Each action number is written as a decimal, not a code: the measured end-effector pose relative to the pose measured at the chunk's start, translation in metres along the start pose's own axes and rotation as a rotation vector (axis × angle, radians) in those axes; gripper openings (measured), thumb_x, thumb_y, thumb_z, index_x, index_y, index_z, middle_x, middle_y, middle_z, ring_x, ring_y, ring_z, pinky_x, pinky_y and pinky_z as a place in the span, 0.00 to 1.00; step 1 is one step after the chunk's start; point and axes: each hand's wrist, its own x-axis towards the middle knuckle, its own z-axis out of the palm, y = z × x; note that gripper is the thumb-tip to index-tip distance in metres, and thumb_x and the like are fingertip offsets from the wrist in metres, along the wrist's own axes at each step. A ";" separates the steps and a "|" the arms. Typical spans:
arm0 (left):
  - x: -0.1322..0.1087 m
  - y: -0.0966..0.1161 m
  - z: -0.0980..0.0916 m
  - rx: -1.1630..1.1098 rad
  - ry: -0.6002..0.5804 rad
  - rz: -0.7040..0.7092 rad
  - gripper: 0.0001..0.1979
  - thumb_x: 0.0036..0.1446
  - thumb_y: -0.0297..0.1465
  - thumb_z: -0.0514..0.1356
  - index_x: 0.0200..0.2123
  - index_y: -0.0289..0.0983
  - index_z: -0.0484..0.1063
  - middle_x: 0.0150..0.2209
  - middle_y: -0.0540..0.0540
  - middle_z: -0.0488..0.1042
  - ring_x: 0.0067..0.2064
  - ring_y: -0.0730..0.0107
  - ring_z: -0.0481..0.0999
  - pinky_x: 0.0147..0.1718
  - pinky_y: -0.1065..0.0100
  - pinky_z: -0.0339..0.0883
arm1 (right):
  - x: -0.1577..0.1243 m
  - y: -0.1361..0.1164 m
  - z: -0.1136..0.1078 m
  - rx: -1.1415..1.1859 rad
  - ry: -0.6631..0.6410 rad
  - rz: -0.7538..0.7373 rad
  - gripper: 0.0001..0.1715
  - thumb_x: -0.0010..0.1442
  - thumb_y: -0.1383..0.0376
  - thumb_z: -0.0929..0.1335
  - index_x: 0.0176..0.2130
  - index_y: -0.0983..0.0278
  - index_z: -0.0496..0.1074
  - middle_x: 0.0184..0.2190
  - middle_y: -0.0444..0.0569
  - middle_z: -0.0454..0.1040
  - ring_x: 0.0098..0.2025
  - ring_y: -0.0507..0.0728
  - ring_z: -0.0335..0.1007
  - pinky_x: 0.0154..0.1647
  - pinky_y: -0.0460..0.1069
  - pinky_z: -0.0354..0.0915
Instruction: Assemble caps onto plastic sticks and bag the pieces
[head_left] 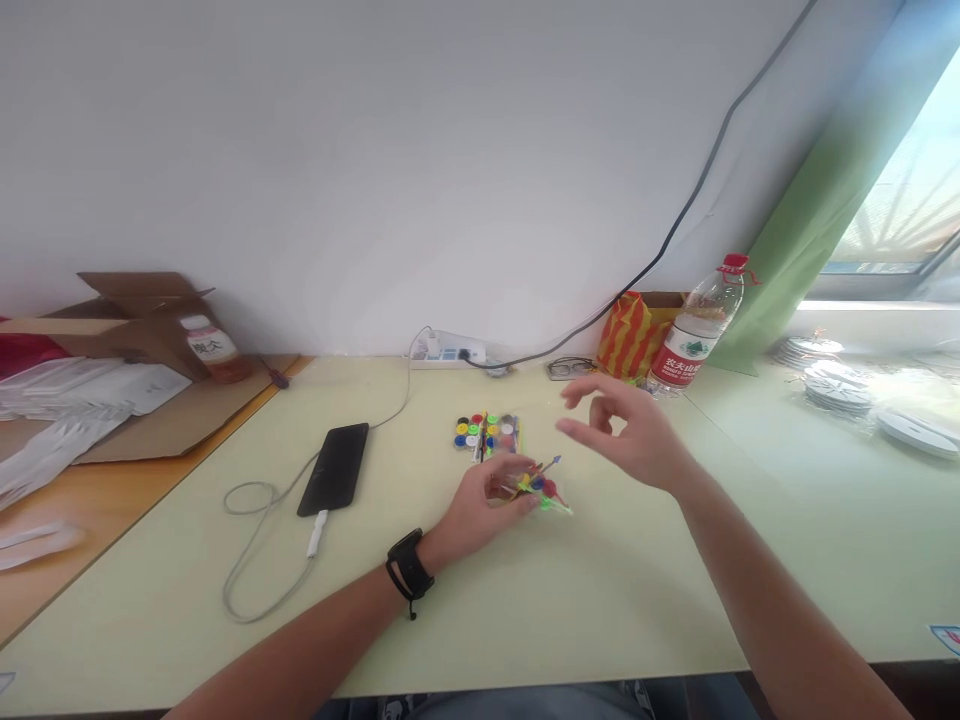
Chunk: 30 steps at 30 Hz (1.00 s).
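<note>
My left hand, with a black watch on the wrist, rests on the pale green table and its fingers are closed on a clear plastic packet of small coloured pieces. My right hand hovers just above and to the right of the packet, fingers spread and loosely curled, holding nothing. A second clear packet of coloured round pieces lies flat on the table just beyond my left hand.
A black phone on a white cable lies at the left. At the wall stand a power strip, glasses, an orange striped bag and a water bottle. Cardboard and a drink bottle sit far left.
</note>
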 end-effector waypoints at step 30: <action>0.016 -0.005 -0.016 -0.171 0.290 -0.065 0.13 0.54 0.39 0.71 0.36 0.36 0.86 0.35 0.43 0.84 0.37 0.62 0.80 0.38 0.66 0.72 | -0.021 0.039 0.082 0.776 -0.132 0.338 0.13 0.51 0.60 0.76 0.36 0.62 0.75 0.29 0.43 0.74 0.34 0.55 0.71 0.40 0.52 0.68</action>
